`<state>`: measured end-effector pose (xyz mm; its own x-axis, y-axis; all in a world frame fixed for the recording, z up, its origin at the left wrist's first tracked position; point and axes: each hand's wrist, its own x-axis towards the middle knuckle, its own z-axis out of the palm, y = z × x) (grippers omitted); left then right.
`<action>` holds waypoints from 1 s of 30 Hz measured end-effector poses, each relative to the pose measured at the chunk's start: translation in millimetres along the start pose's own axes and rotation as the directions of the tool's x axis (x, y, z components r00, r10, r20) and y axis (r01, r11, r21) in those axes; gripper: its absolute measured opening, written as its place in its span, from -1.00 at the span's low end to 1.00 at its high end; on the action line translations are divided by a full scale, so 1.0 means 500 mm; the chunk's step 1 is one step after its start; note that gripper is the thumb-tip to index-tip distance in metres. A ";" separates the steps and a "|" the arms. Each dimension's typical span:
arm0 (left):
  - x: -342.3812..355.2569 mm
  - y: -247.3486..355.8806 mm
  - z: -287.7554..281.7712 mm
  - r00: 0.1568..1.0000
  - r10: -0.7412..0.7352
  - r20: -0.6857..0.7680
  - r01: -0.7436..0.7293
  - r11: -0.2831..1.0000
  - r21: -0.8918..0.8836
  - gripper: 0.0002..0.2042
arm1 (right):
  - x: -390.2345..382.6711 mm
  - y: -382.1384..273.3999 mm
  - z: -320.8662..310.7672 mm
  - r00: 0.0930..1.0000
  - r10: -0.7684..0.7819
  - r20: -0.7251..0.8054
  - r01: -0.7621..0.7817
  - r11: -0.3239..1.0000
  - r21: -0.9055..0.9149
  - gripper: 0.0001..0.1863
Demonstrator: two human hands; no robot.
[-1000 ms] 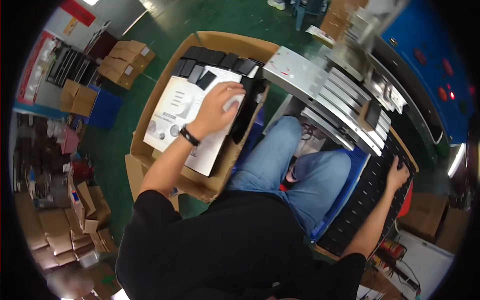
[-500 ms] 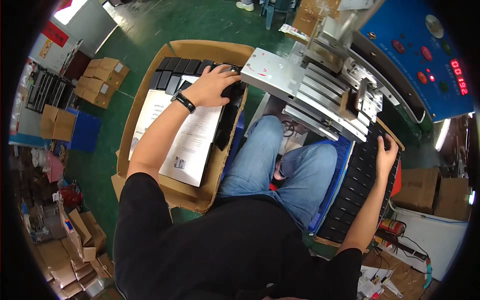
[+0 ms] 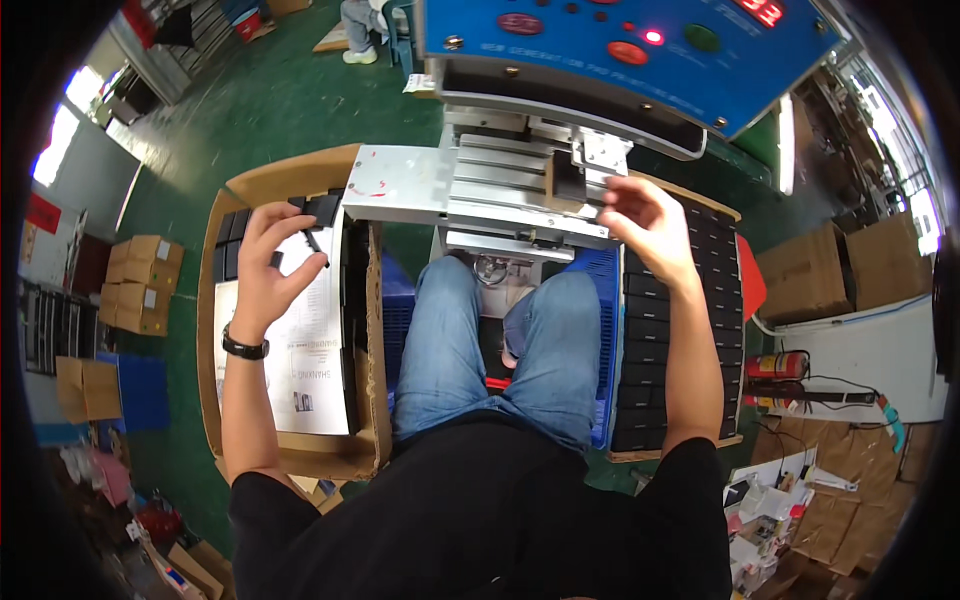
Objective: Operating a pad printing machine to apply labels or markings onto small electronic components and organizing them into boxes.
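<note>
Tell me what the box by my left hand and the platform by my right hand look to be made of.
Box: corrugated cardboard, matte brown, with a raw, slightly ragged edge. Platform: probably bare metal, perhaps aluminium, pale grey with a dull sheen and machined rails. The left hand is over the box, the right hand at the platform.

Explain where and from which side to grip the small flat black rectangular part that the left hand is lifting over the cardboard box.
Pinch the small flat black part across its two long edges, coming from above. It is thin and flat, and the left hand already approaches it that way over the cardboard box.
</note>
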<state>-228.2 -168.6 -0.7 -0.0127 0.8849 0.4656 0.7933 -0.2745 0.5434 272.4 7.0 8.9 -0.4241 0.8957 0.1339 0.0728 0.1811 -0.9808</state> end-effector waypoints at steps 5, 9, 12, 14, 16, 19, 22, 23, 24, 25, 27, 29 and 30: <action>0.074 0.091 0.079 0.985 0.076 -0.153 -0.122 0.940 -0.320 -0.59 | 0.063 -0.080 0.024 0.971 0.225 0.085 -0.192 0.937 -0.290 -0.35; 0.179 0.164 0.207 0.938 0.343 -0.050 -0.342 0.894 -0.290 -0.59 | 0.085 -0.061 0.036 0.990 0.074 0.121 -0.021 0.922 -0.387 -0.28; 0.247 0.226 0.310 0.877 0.479 0.033 -0.463 0.861 -0.211 -0.47 | 0.062 -0.016 0.009 0.997 -0.040 0.065 0.060 0.938 -0.342 -0.26; 0.280 0.266 0.357 0.850 0.521 0.073 -0.501 0.844 -0.191 -0.45 | 0.005 0.019 -0.043 0.984 -0.151 -0.094 0.131 0.972 -0.194 -0.25; 0.293 0.283 0.384 0.818 0.563 0.118 -0.540 0.822 -0.180 -0.43 | -0.050 0.059 -0.103 0.956 -0.137 -0.261 0.113 0.988 -0.106 -0.26; 0.299 0.269 0.399 0.804 0.548 0.231 -0.523 0.836 -0.163 -0.42 | -0.147 0.139 -0.224 0.898 -0.002 -0.439 -0.035 0.997 -0.075 -0.28; 0.278 0.278 0.405 0.793 0.507 0.338 -0.549 0.835 0.033 -0.36 | -0.217 0.245 -0.324 0.791 0.056 -0.609 -0.230 0.950 -0.212 -0.27; 0.273 0.285 0.397 0.775 0.531 0.344 -0.566 0.824 0.003 -0.36 | -0.233 0.277 -0.360 0.741 0.027 -0.671 -0.351 0.868 -0.352 -0.25; 0.272 0.292 0.381 0.777 0.490 0.394 -0.519 0.854 -0.039 -0.32 | -0.247 0.308 -0.395 0.693 -0.012 -0.721 -0.471 0.750 -0.465 -0.22; 0.266 0.299 0.371 0.779 0.442 0.444 -0.464 0.884 -0.067 -0.27 | -0.249 0.326 -0.423 0.655 -0.059 -0.753 -0.577 0.605 -0.549 -0.19; 0.244 0.313 0.370 0.771 0.467 0.433 -0.477 0.874 -0.093 -0.29 | -0.219 0.342 -0.441 0.661 0.040 -0.749 -0.696 0.407 -0.592 -0.04; 0.223 0.316 0.357 0.784 0.470 0.406 -0.476 0.874 -0.092 -0.34 | -0.174 0.368 -0.437 0.613 0.018 -0.789 -0.740 0.361 -0.567 -0.02; 0.220 0.315 0.350 0.794 0.464 0.392 -0.471 0.878 -0.083 -0.36 | -0.150 0.376 -0.436 0.574 -0.005 -0.819 -0.776 0.316 -0.546 0.00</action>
<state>1.9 -48.8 14.0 0.5964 0.7233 0.3481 0.6518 -0.6895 0.3159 514.6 62.5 -154.3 0.4951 0.8460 0.1978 0.8450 -0.4158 -0.3363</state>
